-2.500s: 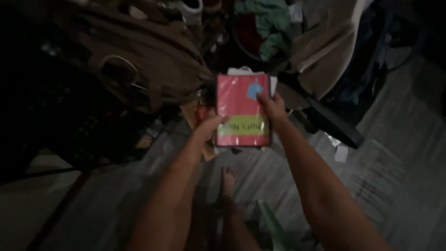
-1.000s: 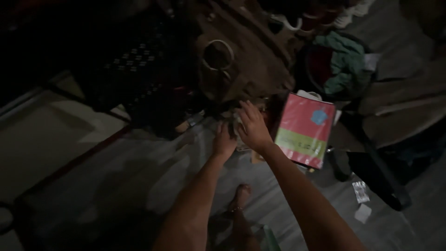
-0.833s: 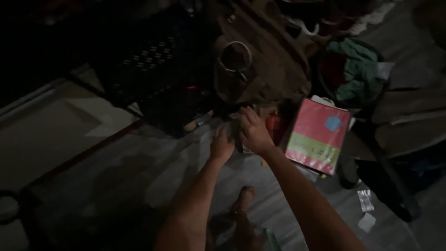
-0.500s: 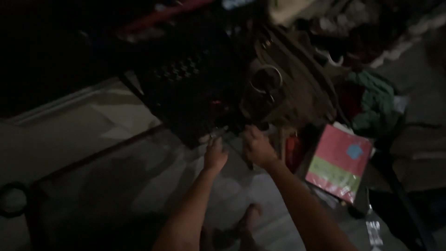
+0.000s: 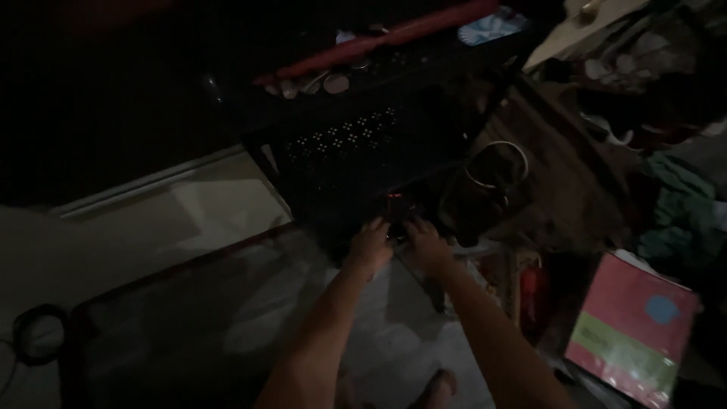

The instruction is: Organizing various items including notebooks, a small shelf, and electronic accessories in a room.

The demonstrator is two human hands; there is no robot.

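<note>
**Reaching into the dark under a crowded crate**

Reaching forward, both arms stretch toward the foot of a black perforated crate (image 5: 356, 159), where a small dark object with a red glint (image 5: 396, 203) sits low against the crate's front. The left hand (image 5: 370, 244) and right hand (image 5: 425, 241) lie side by side just below it, fingers curled toward it. Whether either hand has closed on it I cannot tell; the light is too poor.

The risk, as I judge it, is working blind. A red tube (image 5: 379, 38) and loose small items lie on top of the crate, and a tug at its base could shake them down. A brown bag with a metal ring (image 5: 496, 163) crowds the right hand, so fingers may snag its strap. The pink and green folder (image 5: 632, 333) leans well apart to the right, near the person's bare foot (image 5: 439, 382).
</note>
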